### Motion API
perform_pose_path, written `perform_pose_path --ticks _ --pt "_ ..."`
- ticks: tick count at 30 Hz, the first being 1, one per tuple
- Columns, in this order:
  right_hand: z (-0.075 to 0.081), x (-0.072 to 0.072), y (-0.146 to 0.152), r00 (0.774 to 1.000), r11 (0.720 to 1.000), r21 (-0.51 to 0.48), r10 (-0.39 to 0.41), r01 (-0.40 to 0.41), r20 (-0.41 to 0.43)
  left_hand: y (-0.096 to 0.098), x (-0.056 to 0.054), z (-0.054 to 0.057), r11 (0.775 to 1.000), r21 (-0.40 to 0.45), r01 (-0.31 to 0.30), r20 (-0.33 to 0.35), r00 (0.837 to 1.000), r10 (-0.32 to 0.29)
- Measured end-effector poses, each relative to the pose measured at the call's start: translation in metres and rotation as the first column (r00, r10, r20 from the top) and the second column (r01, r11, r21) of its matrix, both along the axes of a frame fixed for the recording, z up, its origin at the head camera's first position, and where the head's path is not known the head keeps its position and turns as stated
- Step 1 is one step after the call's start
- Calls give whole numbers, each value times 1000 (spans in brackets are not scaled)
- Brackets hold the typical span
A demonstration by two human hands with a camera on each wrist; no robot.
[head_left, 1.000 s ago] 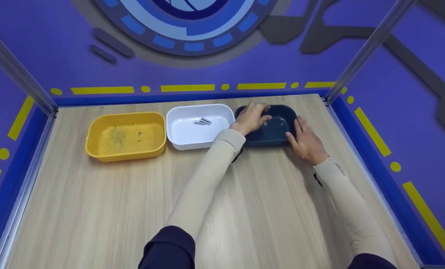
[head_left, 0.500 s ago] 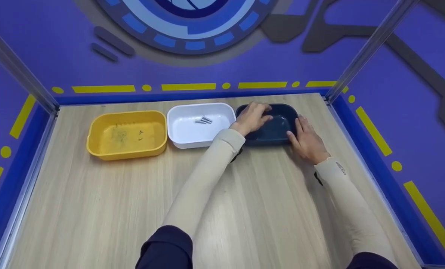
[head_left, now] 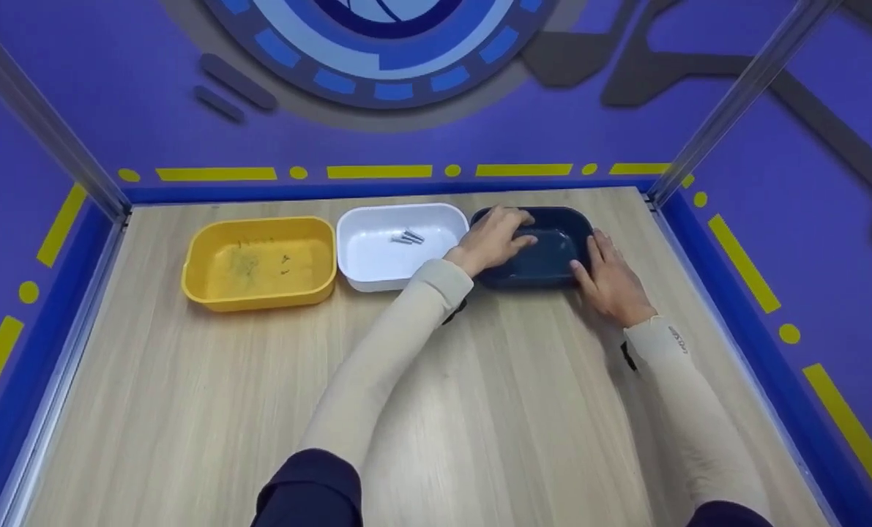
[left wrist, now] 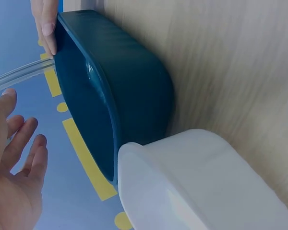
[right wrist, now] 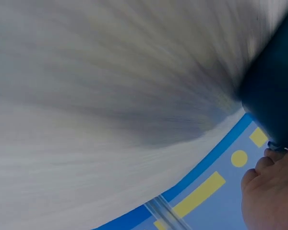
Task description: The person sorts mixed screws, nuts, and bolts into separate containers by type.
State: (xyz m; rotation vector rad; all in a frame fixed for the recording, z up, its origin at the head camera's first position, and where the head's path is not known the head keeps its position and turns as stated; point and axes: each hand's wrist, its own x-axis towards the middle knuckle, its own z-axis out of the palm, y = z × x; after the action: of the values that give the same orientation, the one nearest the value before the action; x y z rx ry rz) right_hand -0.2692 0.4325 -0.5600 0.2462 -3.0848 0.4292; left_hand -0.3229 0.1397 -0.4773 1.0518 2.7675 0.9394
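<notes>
My left hand (head_left: 493,238) hovers over the left part of a dark blue-green plastic bin (head_left: 545,267), its fingers loosely bent. In the left wrist view nothing shows between the fingers (left wrist: 25,139), which lie above the level of the bin's rim. My right hand (head_left: 615,285) rests against the right end of the same bin, thumb at the near corner and fingers along the end wall. To the left stands a white bin (head_left: 370,263) with several metal bolts or screws (head_left: 408,237) inside. The left hand covers part of the dark bin's inside.
A yellow bin (head_left: 260,298) stands left of the white one, with a few small dark screws (head_left: 285,259) inside. The bins form a row near the back of the wood-grain table (head_left: 436,410). Purple panels (head_left: 377,146) wall in the back and both sides.
The head view has shifted slightly, so the bins appear a little farther right. My left hand has drawn slightly left over the dark bin; the right hand stays at its right end.
</notes>
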Motion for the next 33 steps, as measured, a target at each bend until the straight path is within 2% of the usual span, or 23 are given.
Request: perform_pose_path --ticks 5,10,19,27,33 --pt "2 0 2 1000 1000 -10 13 -13 -5 -10 5 -2 1000 -14 15 -15 1000 -15" --pt "13 -2 -1 999 1000 -1 26 -26 18 -24 10 -4 1000 -28 6 -27 1000 -7" --pt "36 -5 -19 998 998 -19 56 -57 -26 -64 12 -2 999 -39 -27 -100 995 23" --pt "49 0 -48 993 995 -60 76 -82 -91 -118 21 -5 985 -74 -154 -138 980 143" --pt "55 6 -65 986 992 -82 88 -100 -144 -156 32 -9 966 -61 -251 -104 964 244"
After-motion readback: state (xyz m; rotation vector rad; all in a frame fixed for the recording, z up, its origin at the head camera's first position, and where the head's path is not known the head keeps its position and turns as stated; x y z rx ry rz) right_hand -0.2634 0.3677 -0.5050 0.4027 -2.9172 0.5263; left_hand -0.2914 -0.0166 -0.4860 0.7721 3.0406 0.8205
